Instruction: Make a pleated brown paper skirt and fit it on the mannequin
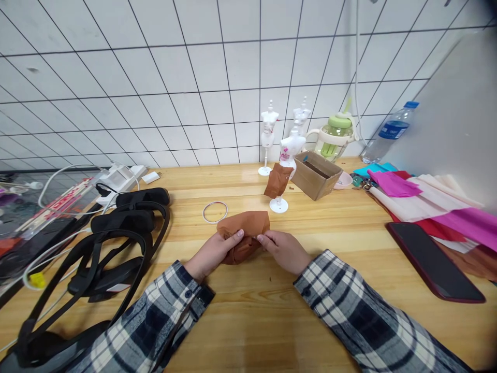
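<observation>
Bunching brown cloth [248, 223], smooth above, creased and darker below

Phone [434, 261] right of cloth [245, 223], headgear [123, 221] left, ring [203, 213] behind-left.

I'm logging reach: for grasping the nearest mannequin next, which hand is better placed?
Probably the right hand: the mannequin stands almost straight beyond it, while the left hand is farther off. Both hold brown cloth, so either would let go first.
</observation>
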Available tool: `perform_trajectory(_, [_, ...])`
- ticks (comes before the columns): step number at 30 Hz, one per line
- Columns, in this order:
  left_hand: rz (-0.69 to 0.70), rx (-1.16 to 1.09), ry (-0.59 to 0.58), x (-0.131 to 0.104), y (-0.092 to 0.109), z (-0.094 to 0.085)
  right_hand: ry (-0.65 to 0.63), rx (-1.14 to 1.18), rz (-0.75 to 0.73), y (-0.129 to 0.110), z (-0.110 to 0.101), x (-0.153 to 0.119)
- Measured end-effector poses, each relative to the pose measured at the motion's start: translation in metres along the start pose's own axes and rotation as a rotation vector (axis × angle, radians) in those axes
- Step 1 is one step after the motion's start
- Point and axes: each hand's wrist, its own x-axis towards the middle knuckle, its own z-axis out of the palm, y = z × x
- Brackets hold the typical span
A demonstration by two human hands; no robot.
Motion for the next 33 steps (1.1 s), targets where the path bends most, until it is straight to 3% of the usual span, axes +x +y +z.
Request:
perform_trajectory(6, [-0.024,-0.157,0.007,0.001,-0.001,-0.003,0.02,0.048,-0.004,0.002,-0.002,0.0])
perform_trajectory(18, [0.001,-0.135,-0.01,0.001,0.001,0.0,0.02,0.023,-0.034,0.0,-0.006,-0.003])
perform_trajectory(25, [0.064,-0.18,-0.034,-0.001,-0.001,0.001,0.065,0.047,0.021,-0.008,-0.012,-0.009])
perform_trajectory(29, [0.045,-0.214,0.022,0.002,-0.002,0.001,0.068,0.08,-0.042,-0.003,-0.018,-0.008])
perform_trajectory(33, [0.019,-0.195,-0.024,0.0,0.0,0.001,0.083,0.038,-0.083,0.0,-0.024,-0.007])
